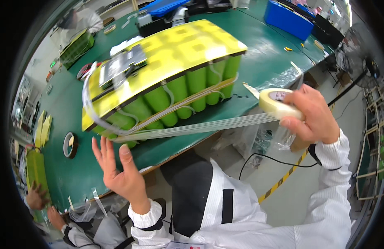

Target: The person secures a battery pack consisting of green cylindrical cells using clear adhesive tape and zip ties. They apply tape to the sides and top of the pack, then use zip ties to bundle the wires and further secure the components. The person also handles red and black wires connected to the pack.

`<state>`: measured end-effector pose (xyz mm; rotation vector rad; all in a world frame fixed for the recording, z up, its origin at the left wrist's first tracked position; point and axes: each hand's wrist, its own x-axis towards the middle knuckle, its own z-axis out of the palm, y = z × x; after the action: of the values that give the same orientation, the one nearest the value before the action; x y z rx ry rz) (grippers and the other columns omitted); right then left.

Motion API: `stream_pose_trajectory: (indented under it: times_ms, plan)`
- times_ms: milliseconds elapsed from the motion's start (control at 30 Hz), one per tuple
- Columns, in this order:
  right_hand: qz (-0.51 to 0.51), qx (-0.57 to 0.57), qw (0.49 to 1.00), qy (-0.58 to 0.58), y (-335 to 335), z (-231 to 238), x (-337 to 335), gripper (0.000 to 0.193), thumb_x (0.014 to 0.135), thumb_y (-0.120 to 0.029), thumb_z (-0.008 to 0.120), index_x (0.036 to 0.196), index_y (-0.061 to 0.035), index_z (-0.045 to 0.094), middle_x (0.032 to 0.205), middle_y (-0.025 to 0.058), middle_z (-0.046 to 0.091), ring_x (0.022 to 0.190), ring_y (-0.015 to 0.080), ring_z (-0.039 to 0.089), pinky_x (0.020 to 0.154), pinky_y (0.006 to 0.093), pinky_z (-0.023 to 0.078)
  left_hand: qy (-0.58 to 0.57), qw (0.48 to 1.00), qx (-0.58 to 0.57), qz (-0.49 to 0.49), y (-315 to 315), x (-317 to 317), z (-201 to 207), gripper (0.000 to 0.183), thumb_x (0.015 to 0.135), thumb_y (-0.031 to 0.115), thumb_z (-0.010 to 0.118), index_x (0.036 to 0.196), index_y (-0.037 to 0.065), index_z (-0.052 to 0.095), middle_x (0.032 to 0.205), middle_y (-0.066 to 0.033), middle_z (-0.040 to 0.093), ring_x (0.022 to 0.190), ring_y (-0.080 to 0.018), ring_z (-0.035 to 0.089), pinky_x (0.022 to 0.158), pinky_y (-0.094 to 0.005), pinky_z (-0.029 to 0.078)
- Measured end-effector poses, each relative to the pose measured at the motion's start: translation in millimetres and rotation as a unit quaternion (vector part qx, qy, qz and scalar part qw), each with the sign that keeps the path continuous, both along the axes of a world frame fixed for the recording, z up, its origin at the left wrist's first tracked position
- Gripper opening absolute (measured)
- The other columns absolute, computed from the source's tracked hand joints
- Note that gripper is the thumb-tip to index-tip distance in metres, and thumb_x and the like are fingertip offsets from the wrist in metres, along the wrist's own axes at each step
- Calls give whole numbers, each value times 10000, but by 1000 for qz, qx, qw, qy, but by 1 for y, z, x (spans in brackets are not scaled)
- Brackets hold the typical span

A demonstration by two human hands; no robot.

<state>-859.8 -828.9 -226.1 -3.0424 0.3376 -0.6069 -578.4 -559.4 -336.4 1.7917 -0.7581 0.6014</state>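
In front of me stands a battery pack (192, 45) of green cylindrical cells, topped by a yellow board with black edges. A dark flat module (122, 66) with wires lies on its top at the left end. My right hand (312, 114) grips a roll of clear filament tape (268, 101), off the pack's right front. From the roll a taut strip of tape (204, 126) runs left to the pack's lower left corner. Beside that corner my left hand (123, 174) is open, its fingers spread and fingertips close to the tape; whether they touch is unclear.
A tape roll (70, 145) lies left of the pack on the green table (92, 178). A blue bin (288, 20) stands at the back right. At the lower left, another person's hands (36, 197) rest near a green pack. A fan (362, 62) stands far right.
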Motion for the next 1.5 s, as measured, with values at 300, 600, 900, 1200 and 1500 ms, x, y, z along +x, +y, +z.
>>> stream_pose_trajectory:
  times_ms: [300,600,900,1200,1500]
  plan:
    - [43,61,993,-93,-58,-11,12,403,819,-404,763,978,-35,734,669,143,652,532,305,583,522,339,458,49,997,-26,47,-4,0,0,430,968,197,658,1269,-104,593,1380,-227,553,1345,-282,468,1041,-351,401]
    - [-114,146,982,-30,-63,-18,32,469,770,-438,805,852,12,706,627,103,647,510,204,604,529,299,467,38,993,-51,101,-10,-1,4,406,962,162,665,1264,-101,598,1293,-177,625,1149,-185,585,1008,-299,424]
    - [-102,165,981,1,-63,-6,39,498,807,-368,771,1117,-2,634,685,56,615,550,134,520,546,270,415,99,989,-73,77,-6,8,9,360,929,145,712,1171,-105,620,1100,-131,685,993,-155,627,921,-265,468]
    - [85,327,941,32,-67,2,-3,368,876,-276,696,1078,31,708,806,141,724,649,165,673,588,272,505,98,990,-102,7,0,14,3,337,933,113,698,1194,-91,632,1077,-113,697,957,-139,638,891,-255,485]
    - [51,293,954,47,-63,8,-20,299,848,-283,657,902,-1,739,574,81,610,468,168,510,511,306,380,144,984,-96,-34,12,13,3,452,896,30,710,1263,-174,543,1414,-310,474,1278,-295,525,1056,-368,416]
